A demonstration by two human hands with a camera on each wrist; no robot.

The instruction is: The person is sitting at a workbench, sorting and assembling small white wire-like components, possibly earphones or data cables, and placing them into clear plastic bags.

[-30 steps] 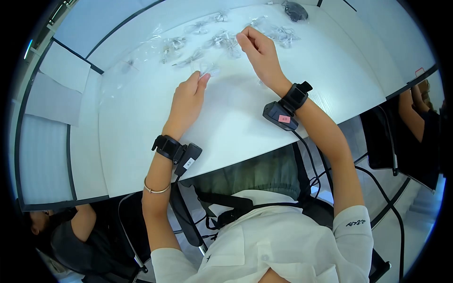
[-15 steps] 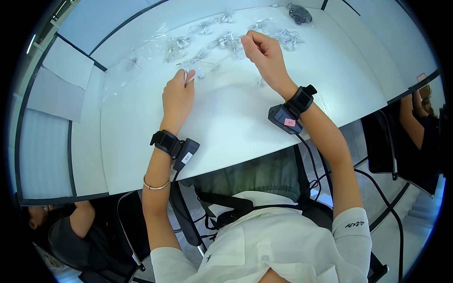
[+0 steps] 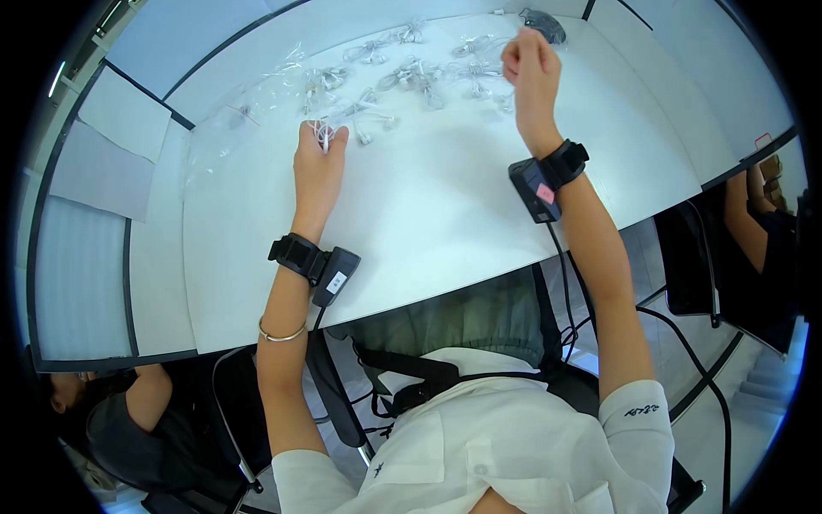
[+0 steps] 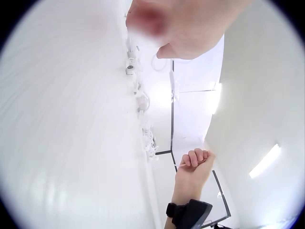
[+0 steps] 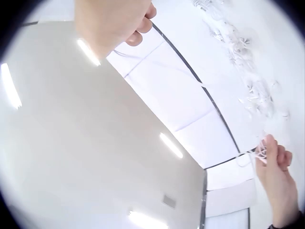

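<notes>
Two black cameras (image 3: 336, 276) sit on the person's wrists, above a white shirt (image 3: 479, 445) and past a bangle (image 3: 282, 334) on the left forearm. Beyond them runs the table's near edge, slanting up to the right, and white table (image 3: 411, 206) stretches from that edge up to the hands and between them.

The left hand (image 3: 317, 171) pinches a cable (image 3: 324, 135) between thumb and fingers, left of the table's middle. The cable is thin, white and gathered in small loose loops that poke past the fingertips; the right wrist view shows one loop sticking out sideways. The right hand (image 3: 535, 81) is raised well apart, on the far right, fingers curled in on a thin pale strand that leads off toward the left hand; whether it is unbroken I cannot tell.

Just beyond the left hand lie more white bundles (image 3: 415, 75), many in clear wrap, spread across the far half. A dark bagged thing (image 3: 546, 27) lies behind the right hand. Pale panels (image 3: 86, 283) with dark trim edge the table at the left, back and right.
</notes>
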